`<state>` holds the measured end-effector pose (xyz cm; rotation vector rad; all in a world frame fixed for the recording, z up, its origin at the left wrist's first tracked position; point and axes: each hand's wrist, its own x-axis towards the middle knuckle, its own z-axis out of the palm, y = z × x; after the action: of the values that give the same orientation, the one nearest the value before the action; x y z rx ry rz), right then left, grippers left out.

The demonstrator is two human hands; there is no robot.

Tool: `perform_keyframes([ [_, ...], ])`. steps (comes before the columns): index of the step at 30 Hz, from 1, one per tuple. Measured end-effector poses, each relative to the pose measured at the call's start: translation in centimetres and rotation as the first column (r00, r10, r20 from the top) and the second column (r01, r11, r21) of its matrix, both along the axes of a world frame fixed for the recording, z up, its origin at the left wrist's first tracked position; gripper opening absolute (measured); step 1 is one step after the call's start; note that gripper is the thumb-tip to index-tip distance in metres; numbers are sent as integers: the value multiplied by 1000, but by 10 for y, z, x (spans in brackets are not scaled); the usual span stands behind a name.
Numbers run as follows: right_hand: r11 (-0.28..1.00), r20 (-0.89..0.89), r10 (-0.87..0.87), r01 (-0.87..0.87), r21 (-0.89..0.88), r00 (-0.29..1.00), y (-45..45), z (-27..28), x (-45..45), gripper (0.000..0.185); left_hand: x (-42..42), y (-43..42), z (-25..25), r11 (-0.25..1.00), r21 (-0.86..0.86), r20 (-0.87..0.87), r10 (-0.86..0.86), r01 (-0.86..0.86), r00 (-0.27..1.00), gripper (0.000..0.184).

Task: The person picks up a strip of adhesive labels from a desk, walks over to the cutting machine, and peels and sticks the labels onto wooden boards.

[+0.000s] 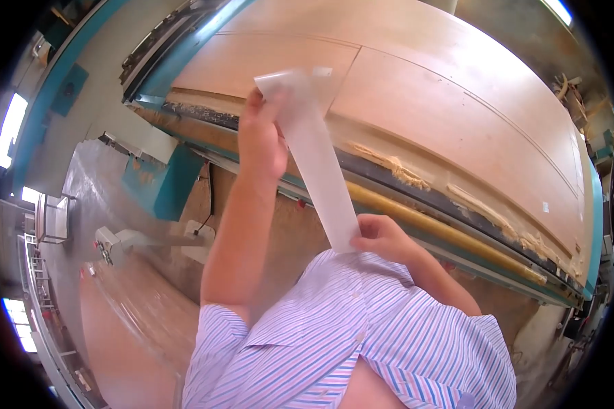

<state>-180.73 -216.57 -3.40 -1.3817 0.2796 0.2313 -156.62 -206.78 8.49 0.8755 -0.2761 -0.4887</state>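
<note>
A long, whitish translucent strip [317, 163] slants between my two hands, in front of my striped shirt. Its upper end, slightly curled, is gripped by my left hand [262, 136], fingers closed around its edge. At the lower end, near my chest, my right hand [383, 238] pinches the corner between thumb and fingers. Behind the strip's upper part lies a large light-brown panel [416, 109] with seams across it and small white labels.
Along the panel's near side run a dark rail [389, 180] with wood shavings [402, 170] and a yellow bar [443, 235]. A teal machine part [164, 184] stands at the left. Plastic-wrapped material [136, 300] lies at the lower left.
</note>
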Motion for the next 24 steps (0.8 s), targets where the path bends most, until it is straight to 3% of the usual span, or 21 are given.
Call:
perform_keyframes([
  [5, 948, -42, -1, -13, -319, 999, 6, 9, 3, 30, 34, 4, 26, 999, -47, 183, 13, -4, 983, 19],
  [8, 956, 11, -66, 66, -287, 998, 6, -6, 1, 20, 34, 3, 40, 1000, -7, 308, 30, -29, 951, 18],
  [10, 989, 30, -118, 120, -92, 993, 4, -9, 3, 14, 38, -1, 34, 996, 46, 406, 56, -82, 912, 19],
  [13, 959, 25, -252, 246, 140, 968, -9, -3, 7, 11, 53, 1, 35, 959, -6, 533, 242, -282, 811, 29],
  [16, 835, 49, -514, 487, 254, 856, -29, 11, 22, 12, 60, 10, 28, 939, 49, 296, 311, -340, 903, 48],
  [17, 781, 16, -572, 538, 318, 820, -31, 21, 23, 13, 58, 10, 14, 928, 143, 365, 275, -345, 890, 46],
  [19, 667, -15, -667, 606, 434, 745, -42, 47, 34, 14, 35, 13, -11, 924, 343, 504, -26, -172, 863, 47],
  [21, 622, -4, -716, 640, 452, 698, -52, 48, 46, 14, 6, 13, -22, 803, 538, 344, -487, 257, 803, 50],
  [23, 615, 2, -721, 638, 464, 693, -52, 56, 49, 15, -30, 9, -36, 709, 532, 243, -651, 462, 719, 52],
  [24, 611, -4, -727, 648, 455, 687, -50, 61, 51, 16, -44, 8, -37, 727, 567, 343, -635, 387, 692, 53],
])
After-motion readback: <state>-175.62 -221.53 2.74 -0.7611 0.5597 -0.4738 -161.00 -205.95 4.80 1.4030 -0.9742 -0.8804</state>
